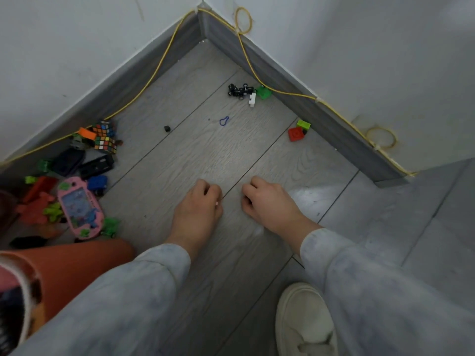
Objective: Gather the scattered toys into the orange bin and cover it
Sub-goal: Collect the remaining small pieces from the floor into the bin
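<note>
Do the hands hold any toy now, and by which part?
Cannot be told: left hand and right hand have curled fingers, but no toy shows in either.

I see a toy pile [77,170] at left against the wall [64,60], the bin [77,265] nearer me, loose blocks [298,131] at right by the other wall [359,60].

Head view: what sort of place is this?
Probably a corner of a room in a home: a grey plank floor, a skirting board below white walls, and scattered toys such as a pink handheld game and puzzle cubes.
</note>
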